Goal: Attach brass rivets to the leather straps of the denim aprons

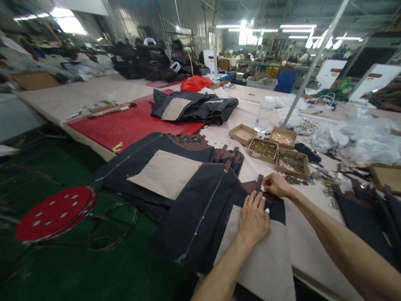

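We have our left hand [255, 217] laid over the dark fabric piece [275, 211] with its beige panel [266, 251] at the near edge of the table [316, 234], fingers spread slightly and pressing rather than gripping. Our right hand [277, 184] bends its fingers at the brown strap [260, 183] on that piece's far end, though we cannot tell whether they pinch it. Open boxes of small metal parts [293, 162] sit just beyond, and more dark fabric [200, 209] lies to the left.
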Available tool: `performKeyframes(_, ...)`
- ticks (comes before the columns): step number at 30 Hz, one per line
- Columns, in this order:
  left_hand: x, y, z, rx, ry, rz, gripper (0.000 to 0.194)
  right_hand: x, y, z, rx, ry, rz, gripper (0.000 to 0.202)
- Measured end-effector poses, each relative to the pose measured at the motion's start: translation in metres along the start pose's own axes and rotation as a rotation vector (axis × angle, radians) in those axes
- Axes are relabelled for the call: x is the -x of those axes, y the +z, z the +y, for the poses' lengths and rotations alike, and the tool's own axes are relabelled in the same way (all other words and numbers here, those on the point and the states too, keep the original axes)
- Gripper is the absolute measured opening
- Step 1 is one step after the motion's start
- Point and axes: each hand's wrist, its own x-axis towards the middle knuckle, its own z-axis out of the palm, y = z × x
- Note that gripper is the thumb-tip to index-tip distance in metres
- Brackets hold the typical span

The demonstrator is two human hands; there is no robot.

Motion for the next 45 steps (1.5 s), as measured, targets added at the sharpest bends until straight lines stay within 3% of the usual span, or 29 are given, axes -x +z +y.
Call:
performKeyframes(5, -0.002, -0.002, -0.001, 0.018, 0.002, 0.002, 0.049, 0.009, 0.009, 0.008, 0.218, -0.186, 0.096, 0.011)
performKeyframes(12, -0.004, -0.002, -0.002, 0.034, -0.004, -0.001, 0.051, 0.015, 0.023, 0.023, 0.234, -0.279, 0.205, 0.005)
performKeyframes(20, -0.008, -0.001, -0.002, 0.037, -0.016, -0.011, 0.052, 0.009, 0.017, 0.018, 0.229, -0.231, 0.134, 0.005)
performKeyframes(29, -0.008, -0.002, -0.001, 0.055, -0.030, 0.000, 0.050, 0.022, 0.027, 0.027, 0.373, -0.426, 0.168, 0.011)
performKeyframes(36, -0.008, -0.002, 0.000, 0.066, -0.034, 0.010, 0.047, 0.012, 0.021, 0.023, 0.215, -0.227, 0.161, 0.008)
performKeyframes(41, -0.006, -0.002, -0.001, 0.067, -0.037, 0.018, 0.047, -0.008, 0.007, 0.017, -0.059, -0.003, 0.002, 0.008)
performKeyframes(45, -0.005, -0.001, -0.001, 0.073, -0.042, 0.023, 0.046, -0.018, -0.005, 0.013, -0.253, 0.088, -0.150, 0.013)
